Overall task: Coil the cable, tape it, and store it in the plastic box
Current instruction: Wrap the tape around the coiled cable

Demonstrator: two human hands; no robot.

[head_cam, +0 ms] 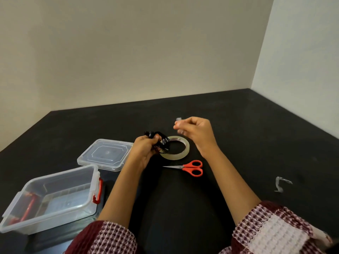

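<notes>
Clear plastic box sits lidless at near left on the black table, with a red latch on its end. Patterned maroon-and-white sleeves along the bottom edge. Crumpled tape scrap lies at near right. Orange-handled scissors lie between the forearms, blades together and pointing left. Box lid lies flat beyond the box. Left hand is clenched round the coiled black cable, held over the left rim of the tape roll. Right hand, farther off and raised, pinches a short clear tape strip, which is blurred.
</notes>
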